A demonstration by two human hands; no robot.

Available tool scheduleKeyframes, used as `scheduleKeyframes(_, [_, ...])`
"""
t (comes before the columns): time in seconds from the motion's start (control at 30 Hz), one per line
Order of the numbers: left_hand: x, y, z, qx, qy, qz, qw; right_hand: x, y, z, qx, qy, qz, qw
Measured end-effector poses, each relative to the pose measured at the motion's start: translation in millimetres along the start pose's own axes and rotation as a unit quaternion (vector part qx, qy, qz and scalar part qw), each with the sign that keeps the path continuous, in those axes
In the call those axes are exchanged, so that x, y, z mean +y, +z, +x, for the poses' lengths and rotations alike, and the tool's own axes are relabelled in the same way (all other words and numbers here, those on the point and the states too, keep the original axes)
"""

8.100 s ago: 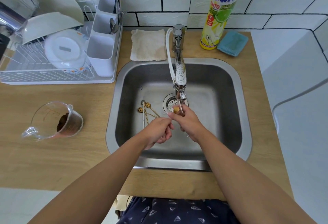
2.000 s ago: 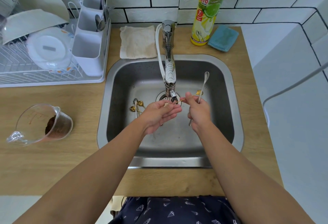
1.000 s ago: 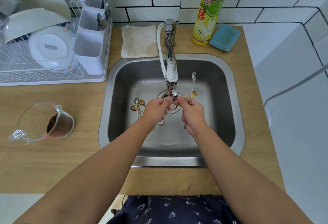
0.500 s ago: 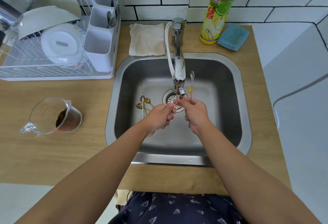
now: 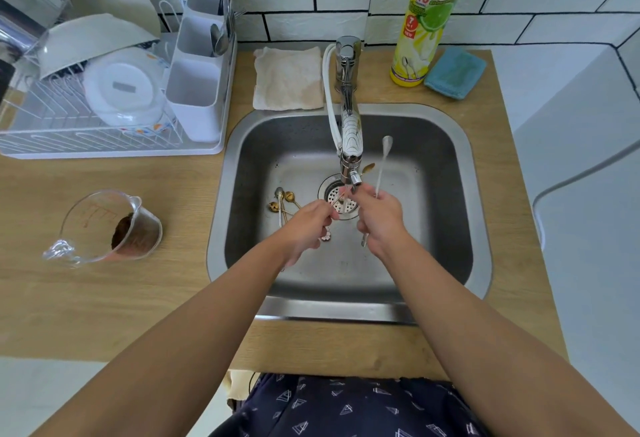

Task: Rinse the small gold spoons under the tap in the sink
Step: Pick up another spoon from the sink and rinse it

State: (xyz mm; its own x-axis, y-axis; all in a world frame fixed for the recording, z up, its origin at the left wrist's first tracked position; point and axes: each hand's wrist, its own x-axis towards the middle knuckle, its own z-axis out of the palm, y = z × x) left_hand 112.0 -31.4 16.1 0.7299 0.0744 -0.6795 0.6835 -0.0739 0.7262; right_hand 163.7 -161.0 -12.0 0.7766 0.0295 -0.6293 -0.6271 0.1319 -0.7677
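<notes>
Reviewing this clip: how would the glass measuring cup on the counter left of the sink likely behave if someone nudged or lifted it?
The glass measuring cup looks rigid and probably breakable, being clear glass. It appears tilted toward the camera, so a nudge might tip or roll it. The brown residue inside is small, so it is likely light for its size.

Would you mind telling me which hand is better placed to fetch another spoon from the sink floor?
Probably the left hand: the loose spoons lie just beside it, while the right hand grips rinsed ones.
</notes>
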Motion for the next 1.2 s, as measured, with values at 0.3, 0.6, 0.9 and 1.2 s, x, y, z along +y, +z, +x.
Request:
scheduleKeyframes(0.3, [-6.5,1.2,1.5,0.003,-0.011,-0.033,0.999,-3.9,1.4,1.7,0.008,0.004,0.011,1.0])
scheduleKeyframes(0.6, [-3.1,-3.3,2.2,-0.037,0.016,0.006,0.999,-3.0,-3.7,2.2,-0.018,0.008,0.038,0.999])
scheduleKeyframes(0.9, [-13.0,-5.6,2.6,0.026,0.049,0.04,0.998,-8.4,-8.3,8.9,-0.06,0.008,-0.022,0.998])
scheduleKeyframes(1.2, [-16.6,-12.1,4.0,-0.002,0.044,0.019,0.999,-4.6,-9.6,8.4,-0.053,0.009,-0.018,0.998])
